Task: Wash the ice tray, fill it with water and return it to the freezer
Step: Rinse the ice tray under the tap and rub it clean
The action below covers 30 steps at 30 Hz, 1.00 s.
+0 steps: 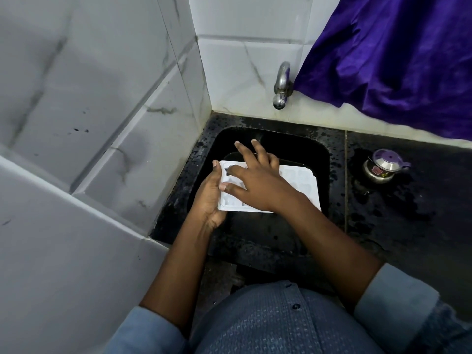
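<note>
White plastic ice tray (302,186), just the one, compartments facing up, and two hands on it! Left hand (209,199) has the tray's left short end clamped, thumb over the rim, fingers curled underneath. Right hand (256,181) lies across the top, fingers splayed wide and straight, thumb and forefinger pressing on the cells, two fingers reaching past the far edge. Tray sits roughly level over the one black sink basin (322,159). One chrome tap (282,85) juts from the white tiled wall (237,72) behind. Wet black stone counter (398,208) on the right carries one small steel pot with a purple lid (383,166); one purple cloth (396,60) hangs above it
</note>
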Each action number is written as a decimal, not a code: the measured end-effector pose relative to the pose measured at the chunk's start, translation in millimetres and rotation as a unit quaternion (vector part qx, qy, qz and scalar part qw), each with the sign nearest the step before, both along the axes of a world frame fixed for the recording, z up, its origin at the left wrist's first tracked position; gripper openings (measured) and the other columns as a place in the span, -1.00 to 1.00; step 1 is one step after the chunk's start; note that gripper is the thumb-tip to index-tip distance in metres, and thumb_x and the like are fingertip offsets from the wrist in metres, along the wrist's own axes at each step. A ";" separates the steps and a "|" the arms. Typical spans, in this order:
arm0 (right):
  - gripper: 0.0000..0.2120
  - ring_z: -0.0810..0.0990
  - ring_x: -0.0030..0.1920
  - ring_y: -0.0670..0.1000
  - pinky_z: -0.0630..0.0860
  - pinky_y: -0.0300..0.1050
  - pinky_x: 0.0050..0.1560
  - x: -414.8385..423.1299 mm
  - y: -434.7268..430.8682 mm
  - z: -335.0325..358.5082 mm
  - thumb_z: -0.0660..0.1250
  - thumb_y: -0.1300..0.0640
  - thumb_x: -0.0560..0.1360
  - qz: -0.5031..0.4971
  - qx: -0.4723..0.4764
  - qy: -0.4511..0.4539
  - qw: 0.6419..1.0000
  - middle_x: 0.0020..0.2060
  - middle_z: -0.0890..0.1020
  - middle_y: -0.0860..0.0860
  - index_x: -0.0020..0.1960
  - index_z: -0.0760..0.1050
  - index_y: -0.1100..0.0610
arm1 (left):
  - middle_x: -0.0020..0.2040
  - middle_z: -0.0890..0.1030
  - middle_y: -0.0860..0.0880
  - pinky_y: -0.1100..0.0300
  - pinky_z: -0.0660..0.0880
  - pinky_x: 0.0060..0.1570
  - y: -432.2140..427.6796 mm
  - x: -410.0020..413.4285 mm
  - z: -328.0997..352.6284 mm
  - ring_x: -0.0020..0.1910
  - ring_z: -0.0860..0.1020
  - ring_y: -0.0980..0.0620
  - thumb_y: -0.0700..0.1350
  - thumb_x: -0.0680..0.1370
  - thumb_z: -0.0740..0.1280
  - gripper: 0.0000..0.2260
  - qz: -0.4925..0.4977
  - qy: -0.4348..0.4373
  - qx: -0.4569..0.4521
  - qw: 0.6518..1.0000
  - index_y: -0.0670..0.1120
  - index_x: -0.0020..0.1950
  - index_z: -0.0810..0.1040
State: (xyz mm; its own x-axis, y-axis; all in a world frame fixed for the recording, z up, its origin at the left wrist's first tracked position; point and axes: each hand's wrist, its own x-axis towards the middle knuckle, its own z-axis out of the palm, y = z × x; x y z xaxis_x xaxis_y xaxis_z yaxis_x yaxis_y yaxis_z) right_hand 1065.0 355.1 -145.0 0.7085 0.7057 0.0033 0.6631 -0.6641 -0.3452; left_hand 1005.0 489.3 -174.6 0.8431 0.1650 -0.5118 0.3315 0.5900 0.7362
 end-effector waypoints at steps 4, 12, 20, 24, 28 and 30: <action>-0.44 -0.22 0.67 0.14 -0.08 0.32 0.52 -1.3 -1.1 2.1 0.06 -0.45 0.59 -0.007 0.051 -0.012 0.999 0.69 0.00 -0.02 0.29 0.58 -0.14 | 0.24 0.72 -0.29 -0.05 0.72 -0.17 0.8 -1.8 2.6 0.10 0.77 -0.21 0.32 0.71 0.13 -0.36 0.006 -0.007 -0.016 1.000 -0.18 0.47 0.55; -0.47 -0.27 0.66 0.15 -0.09 0.32 0.54 0.8 0.4 4.3 0.12 -0.43 0.59 0.014 0.010 0.003 1.000 0.70 -0.10 -0.03 0.37 0.52 -0.17 | 0.33 0.67 -0.32 -0.06 0.73 -0.11 2.8 0.4 4.0 0.14 0.75 -0.21 0.32 0.72 0.12 -0.34 0.005 0.000 -0.009 1.000 -0.19 0.51 0.53; -0.49 -0.28 0.66 0.17 -0.07 0.32 0.53 3.6 3.8 2.1 0.17 -0.41 0.59 0.013 0.001 0.005 1.000 0.70 -0.11 -0.02 0.38 0.52 -0.16 | 0.37 0.63 -0.35 -0.30 0.48 0.44 1.6 1.4 3.9 0.39 0.61 -0.31 0.35 0.69 0.15 -0.30 -0.003 0.008 -0.017 1.000 -0.19 0.56 0.48; -0.53 -0.22 0.66 0.13 -0.03 0.29 0.51 1.8 4.1 0.2 0.22 -0.37 0.59 0.010 0.053 -0.010 0.999 0.69 -0.03 -0.03 0.31 0.58 -0.11 | 0.38 0.62 -0.36 -0.23 0.58 0.28 3.2 1.1 5.7 0.31 0.65 -0.29 0.34 0.71 0.12 -0.32 0.007 -0.004 -0.018 1.000 -0.19 0.54 0.50; -0.50 -0.27 0.66 0.18 -0.06 0.34 0.54 2.0 7.2 1.0 0.19 -0.39 0.59 0.004 -0.001 -0.004 1.000 0.70 -0.12 -0.01 0.41 0.50 -0.16 | 0.37 0.63 -0.36 -0.31 0.47 0.46 6.4 2.7 1.7 0.37 0.62 -0.29 0.35 0.69 0.14 -0.30 0.003 0.003 -0.007 1.000 -0.20 0.52 0.52; -0.48 -0.26 0.66 0.17 -0.06 0.33 0.54 -0.5 7.7 0.2 0.20 -0.38 0.59 0.007 0.003 0.000 1.000 0.70 -0.10 -0.01 0.43 0.50 -0.14 | 0.35 0.65 -0.34 -0.34 0.41 0.52 8.2 3.1 -1.5 0.39 0.61 -0.31 0.36 0.69 0.16 -0.31 0.004 0.009 0.011 1.000 -0.18 0.51 0.54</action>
State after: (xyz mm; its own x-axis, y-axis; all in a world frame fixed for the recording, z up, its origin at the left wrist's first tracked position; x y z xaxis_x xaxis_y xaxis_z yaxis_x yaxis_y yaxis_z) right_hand 1064.4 362.8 -144.8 0.6989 0.7152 0.0069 0.6718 -0.6532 -0.3493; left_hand 1008.1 497.6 -176.1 0.8324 0.1829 -0.5232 0.3401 0.5768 0.7427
